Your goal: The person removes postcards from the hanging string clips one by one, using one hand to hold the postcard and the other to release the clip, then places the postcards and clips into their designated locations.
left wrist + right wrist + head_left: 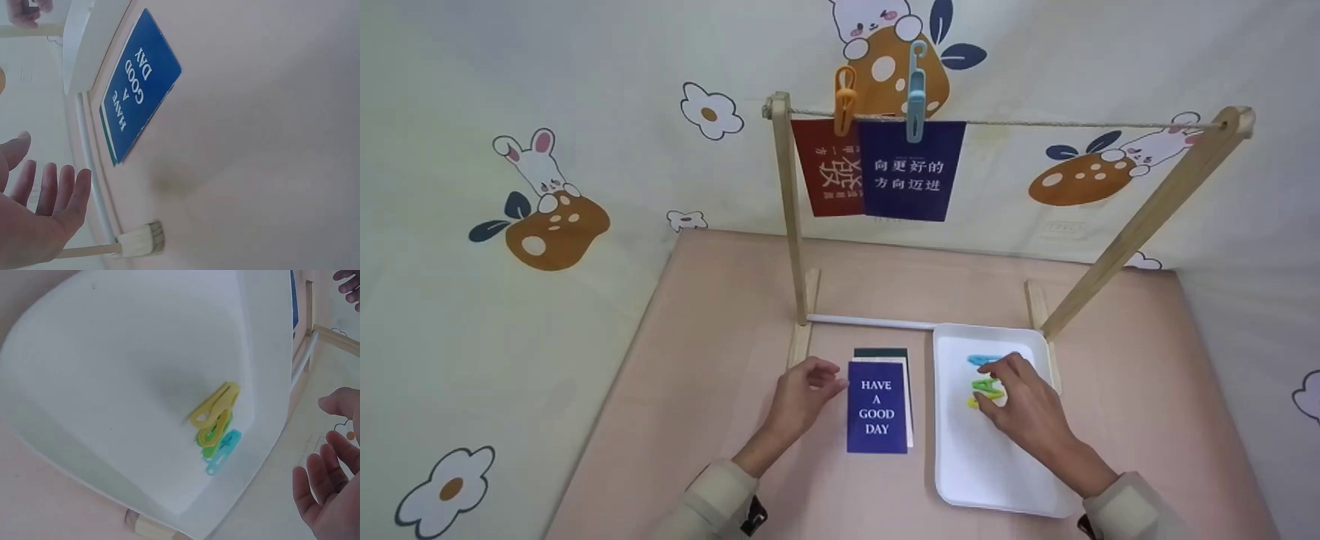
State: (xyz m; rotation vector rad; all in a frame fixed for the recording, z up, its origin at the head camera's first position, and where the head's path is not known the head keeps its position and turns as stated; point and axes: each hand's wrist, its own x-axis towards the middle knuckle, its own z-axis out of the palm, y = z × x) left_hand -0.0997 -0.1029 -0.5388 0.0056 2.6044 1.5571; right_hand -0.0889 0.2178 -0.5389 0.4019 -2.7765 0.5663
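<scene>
My right hand (1027, 409) hovers over the white tray (994, 476), thumb and fingers apart and nothing between them. Below it in the tray lie a blue clothespin (225, 451), a green clothespin (209, 451) and a yellow clothespin (218, 406), close together. A dark blue card (877, 442) reading "HAVE A GOOD DAY" tops a small stack, with white and dark green (880, 352) card edges showing beneath. Just left of that stack is my left hand (799, 397), holding nothing, its fingers loosely bent in the left wrist view.
Behind stands a wooden rack (793, 225) with a cord (1080, 124) strung across its top. An orange clothespin (846, 101) holds a red card (826, 199) there, and a light blue clothespin (916, 112) a blue card (911, 206). A white rod (870, 322) joins the rack's feet.
</scene>
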